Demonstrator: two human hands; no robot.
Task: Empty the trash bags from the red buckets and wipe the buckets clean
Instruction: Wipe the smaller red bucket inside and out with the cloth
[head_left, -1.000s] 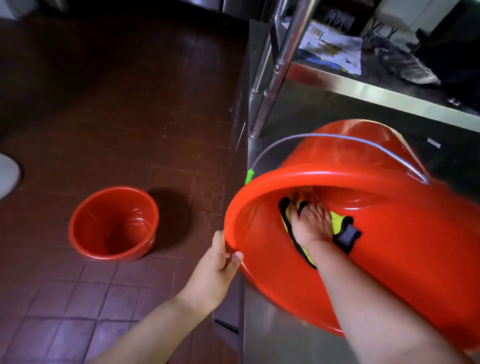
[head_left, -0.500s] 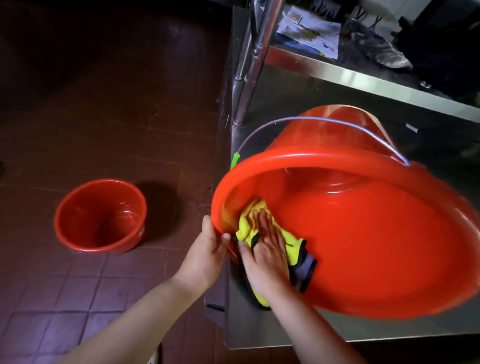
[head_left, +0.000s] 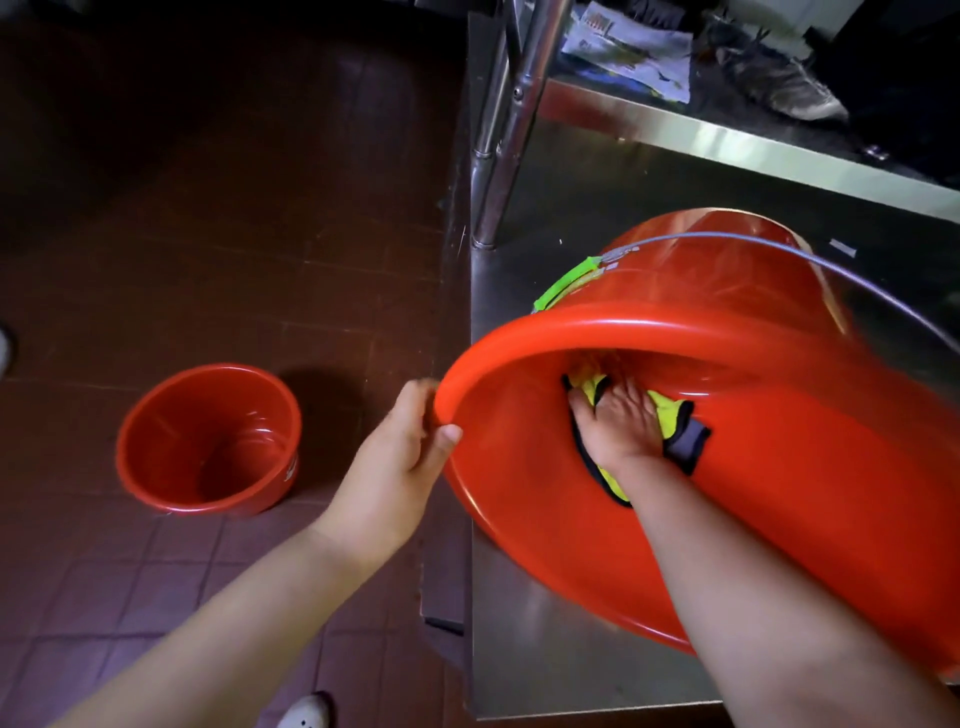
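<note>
Bucket (head_left: 779, 467), red and tipped on its side on the steel tabletop (head_left: 545, 649), has its 9 o'clock rim in the left hand (head_left: 400, 467) grip, while the right hand (head_left: 621, 423) presses flat a yellow cloth (head_left: 667, 415) inside it, and a second red bucket (head_left: 208, 441) stands upright on the floor (head_left: 234, 208) at 9 o'clock.

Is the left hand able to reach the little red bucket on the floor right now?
Probably not right away: the left hand grips the rim of the big bucket on the steel table. The small bucket sits lower on the floor, nothing blocking it.
</note>
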